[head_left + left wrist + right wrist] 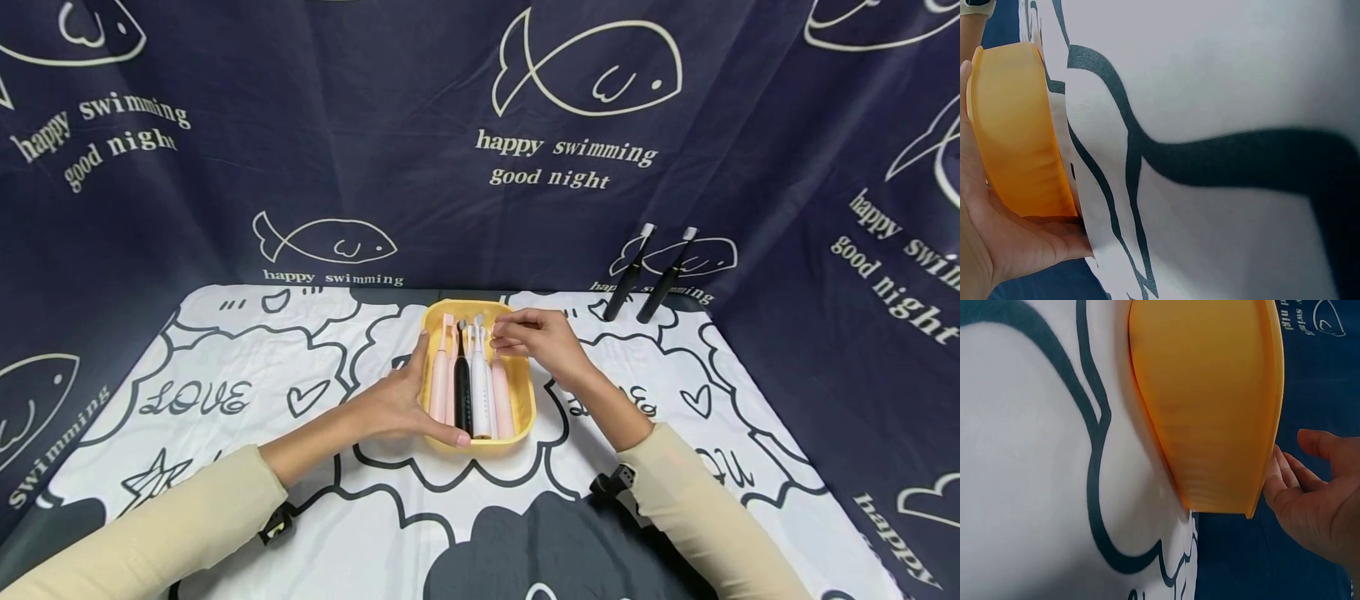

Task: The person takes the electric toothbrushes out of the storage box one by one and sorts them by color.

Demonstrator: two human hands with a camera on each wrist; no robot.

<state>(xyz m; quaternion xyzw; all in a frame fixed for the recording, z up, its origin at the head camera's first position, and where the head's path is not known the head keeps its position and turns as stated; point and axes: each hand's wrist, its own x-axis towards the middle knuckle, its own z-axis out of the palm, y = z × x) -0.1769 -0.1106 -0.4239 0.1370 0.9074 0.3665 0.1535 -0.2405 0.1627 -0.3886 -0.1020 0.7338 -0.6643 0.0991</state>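
A yellow basket (pixel 525 421) holds several electric toothbrushes side by side, heads toward the back. Pink toothbrushes (pixel 439 387) lie at its left, a black toothbrush (pixel 462 383) and a white toothbrush (pixel 480 392) in the middle, and another pink toothbrush (pixel 501 396) at the right. My left hand (pixel 408 400) holds the basket's left side, thumb around the front corner and fingers along the rim. Over the back right rim is my right hand (pixel 542 337), fingertips beside the right pink toothbrush's head. In the right wrist view its thumb (pixel 1316 442) stands apart from the fingers.
Two black toothbrushes (pixel 626 275) stand upright at the table's back right, near the navy curtain (pixel 420 167). White cloth (pixel 247 350) with dark line drawings covers the table. A dark strapped device (pixel 615 483) sits at each wrist.
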